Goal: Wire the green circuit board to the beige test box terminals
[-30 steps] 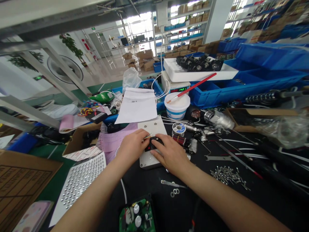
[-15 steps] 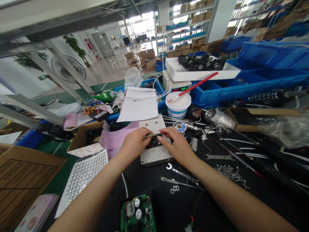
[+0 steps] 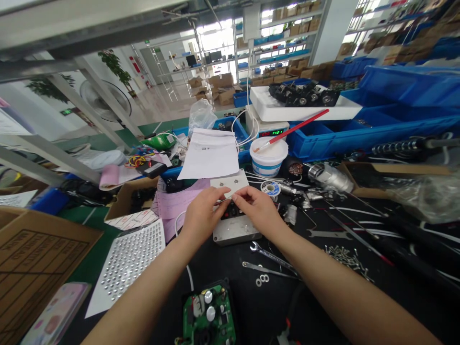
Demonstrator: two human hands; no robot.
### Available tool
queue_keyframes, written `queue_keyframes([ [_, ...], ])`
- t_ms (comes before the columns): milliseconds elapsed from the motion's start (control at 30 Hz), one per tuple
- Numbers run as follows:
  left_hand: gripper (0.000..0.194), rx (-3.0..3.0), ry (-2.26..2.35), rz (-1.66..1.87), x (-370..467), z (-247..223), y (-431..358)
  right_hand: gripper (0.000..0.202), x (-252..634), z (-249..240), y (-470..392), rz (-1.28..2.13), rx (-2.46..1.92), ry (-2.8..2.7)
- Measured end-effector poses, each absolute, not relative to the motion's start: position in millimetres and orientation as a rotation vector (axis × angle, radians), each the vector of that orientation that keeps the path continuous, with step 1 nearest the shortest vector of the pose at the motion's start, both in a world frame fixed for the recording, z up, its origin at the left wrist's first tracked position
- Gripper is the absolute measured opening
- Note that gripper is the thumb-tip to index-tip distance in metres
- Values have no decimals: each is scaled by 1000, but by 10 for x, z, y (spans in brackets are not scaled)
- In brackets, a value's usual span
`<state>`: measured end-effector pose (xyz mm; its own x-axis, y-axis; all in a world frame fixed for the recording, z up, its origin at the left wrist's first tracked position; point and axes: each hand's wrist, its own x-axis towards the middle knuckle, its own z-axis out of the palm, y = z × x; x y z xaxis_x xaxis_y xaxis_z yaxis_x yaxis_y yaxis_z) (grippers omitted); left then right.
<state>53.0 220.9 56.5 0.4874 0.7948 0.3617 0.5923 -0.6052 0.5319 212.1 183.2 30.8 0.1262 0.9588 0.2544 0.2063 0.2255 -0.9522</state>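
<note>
Single head-worn view, angled forward and down onto the workbench (image 3: 359, 306); hands seen at close range, edges apparently distorted by the lens.

Scale display (image 3: 272, 132): I read green digits "142.1", centre top of the frame.
Cardboard sheet (image 3: 34, 268): printed grid and lettering at lower left, too blurred for me to read.
Paper sheet (image 3: 210, 154): small mark, illegible.

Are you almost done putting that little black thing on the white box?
Not yet, I think. Done: the black part sits on the white box. In hand: left hand and right hand pinch its thin wires. Left: spanners and washers lie unused.
</note>
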Motion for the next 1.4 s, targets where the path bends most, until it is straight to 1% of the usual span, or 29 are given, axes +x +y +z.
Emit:
queue_keyframes([
  [100,18,2398,1122,906,518,544,2184,15,2139,322,1795,790,-1162,-1385],
  [200,18,2349,1077,913,499,566,2183,15,2190,322,1765,649,-1082,-1492],
  [267,18,2305,1059,891,490,588,2190,16,2218,311,1756,559,-1085,-1530],
  [367,17,2244,1045,844,484,607,2200,9,2214,287,1751,481,-1116,-1560],
  [500,18,2195,1028,771,455,596,2215,9,2140,226,1695,414,-1132,-1569],
  [667,17,2293,998,659,353,612,2260,13,2078,121,1512,196,-1196,-1749],
  [800,11,2433,964,577,319,643,2287,24,2057,88,1427,-36,-1284,-1997],
  [900,10,2527,963,540,334,635,2291,23,2039,92,1434,-119,-1337,-2072],
  [1200,10,2717,974,511,353,548,2265,18,2014,95,1442,-104,-1341,-2060],
  [1267,10,2746,976,512,359,538,2259,17,2030,85,1449,-30,-1294,-2013],
  [1400,8,2792,981,530,372,537,2245,10,2093,119,1518,289,-1181,-1723],
])
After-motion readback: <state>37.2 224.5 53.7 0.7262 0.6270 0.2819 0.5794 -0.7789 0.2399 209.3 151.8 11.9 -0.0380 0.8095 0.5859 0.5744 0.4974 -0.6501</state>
